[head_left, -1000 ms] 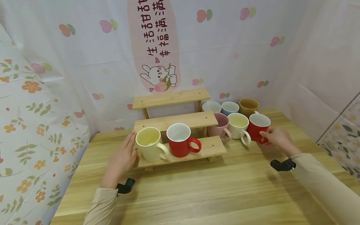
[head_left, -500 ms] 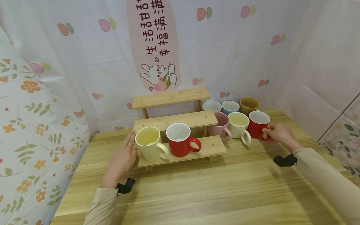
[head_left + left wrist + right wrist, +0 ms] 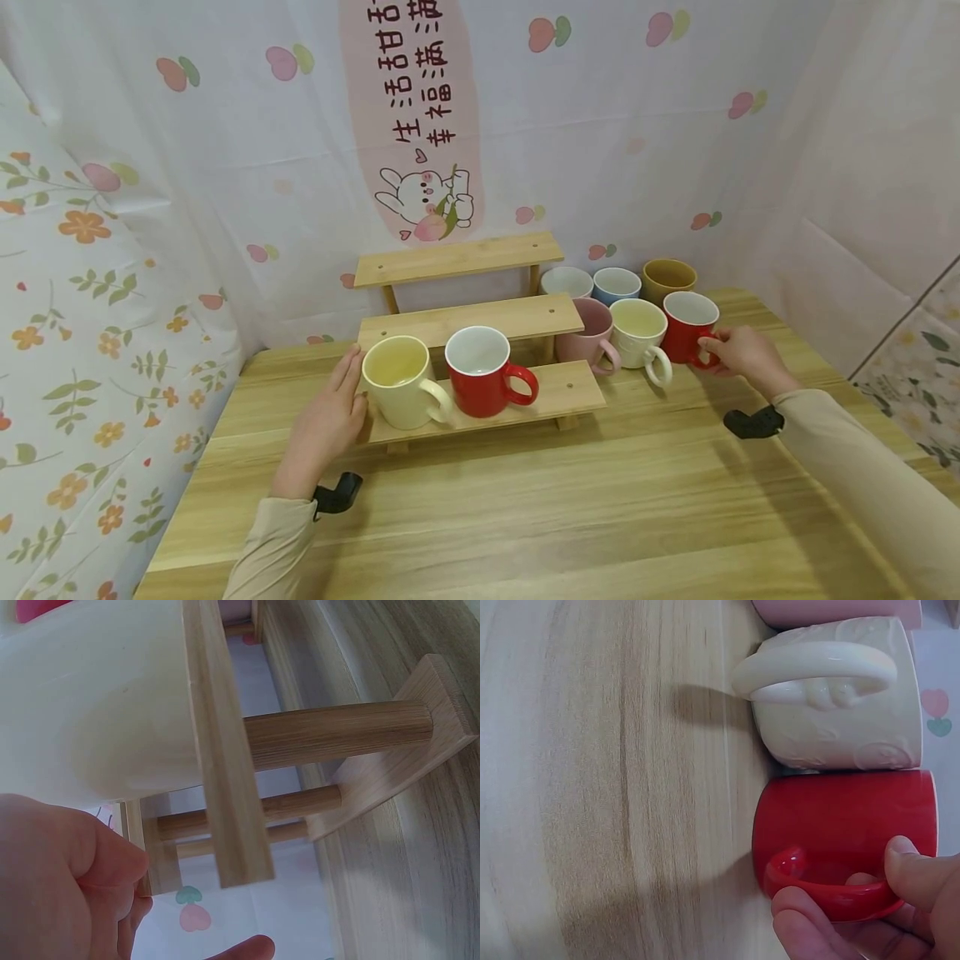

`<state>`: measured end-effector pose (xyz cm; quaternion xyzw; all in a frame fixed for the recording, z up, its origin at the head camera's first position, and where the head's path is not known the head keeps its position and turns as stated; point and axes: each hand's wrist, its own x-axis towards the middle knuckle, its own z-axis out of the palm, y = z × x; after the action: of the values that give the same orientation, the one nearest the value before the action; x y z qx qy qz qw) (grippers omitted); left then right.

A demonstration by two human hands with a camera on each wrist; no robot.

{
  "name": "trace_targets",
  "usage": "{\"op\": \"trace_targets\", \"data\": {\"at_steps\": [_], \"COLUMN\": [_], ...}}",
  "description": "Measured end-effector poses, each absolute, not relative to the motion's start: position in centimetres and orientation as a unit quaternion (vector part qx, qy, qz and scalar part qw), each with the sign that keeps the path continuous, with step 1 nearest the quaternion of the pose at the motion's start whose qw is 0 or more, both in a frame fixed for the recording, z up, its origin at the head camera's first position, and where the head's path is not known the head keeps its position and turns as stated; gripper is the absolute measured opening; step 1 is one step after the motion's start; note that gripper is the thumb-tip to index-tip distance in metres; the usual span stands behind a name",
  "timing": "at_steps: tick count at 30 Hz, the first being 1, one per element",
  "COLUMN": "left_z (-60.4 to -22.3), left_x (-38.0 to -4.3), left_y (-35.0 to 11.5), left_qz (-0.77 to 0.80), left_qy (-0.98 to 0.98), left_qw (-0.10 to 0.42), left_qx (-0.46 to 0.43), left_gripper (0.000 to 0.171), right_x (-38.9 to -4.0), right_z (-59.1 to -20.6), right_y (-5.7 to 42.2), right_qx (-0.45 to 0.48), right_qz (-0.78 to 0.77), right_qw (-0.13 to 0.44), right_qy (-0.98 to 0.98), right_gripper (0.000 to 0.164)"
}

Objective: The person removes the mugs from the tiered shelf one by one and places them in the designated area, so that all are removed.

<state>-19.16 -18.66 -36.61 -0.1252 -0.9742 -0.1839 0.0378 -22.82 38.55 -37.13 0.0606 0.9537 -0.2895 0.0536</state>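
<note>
R hand [image 3: 747, 357] has fingers clamped on handle of red mug [image 3: 681, 340]; mug's upright, front row, to R of rack [image 3: 470, 322] & apart from it. Just beside, on rack side, is cream mug [image 3: 634, 333]; then pink mug [image 3: 583, 343], nearest rack's R end. Back row, also R of rack: white cup [image 3: 567, 283] closest to it, blue cup [image 3: 617, 288] next, brown mug [image 3: 667, 282] furthest.

L hand [image 3: 321, 429] lies along rack's L end, fingers straight & close together; can't tell if they press the wood. Yellow mug [image 3: 397, 396] stands on rack's bottom tier, L end, right by that hand; 2nd red mug [image 3: 480, 390] on same tier, approx. mid, handle pointing R. Surface [image 3: 495, 517] under rack is wood. White cloth [image 3: 637, 187] hangs behind rack, w/ rabbit print [image 3: 426, 200] above rack's top tier.
</note>
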Motion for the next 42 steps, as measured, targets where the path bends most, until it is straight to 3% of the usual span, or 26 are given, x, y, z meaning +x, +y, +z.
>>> {"op": "trace_targets", "data": {"at_steps": [18,29,42], "left_z": [-36.4,-36.5,-36.6], "left_x": [-19.3,-19.3,-19.3], "left_y": [-18.6,-18.6,-18.7], "left_qz": [-0.18,-0.183,-0.189], "left_qy": [-0.975,-0.975,-0.974], "left_qw": [0.033,0.037,0.031], "left_qx": [-0.127,-0.121,-0.118], "left_gripper": [0.059,0.059,0.059], "right_x": [-23.4,-22.7,-21.8], "right_z": [-37.1,-37.7,-36.0], "right_y": [38.3,38.3,37.9], "right_qx": [0.07,0.072,0.079], "right_qz": [-0.304,-0.371,-0.243], "right_qw": [0.057,0.045,0.057], "right_qy": [0.948,0.925,0.965], "right_gripper": [0.032,0.037,0.041]}}
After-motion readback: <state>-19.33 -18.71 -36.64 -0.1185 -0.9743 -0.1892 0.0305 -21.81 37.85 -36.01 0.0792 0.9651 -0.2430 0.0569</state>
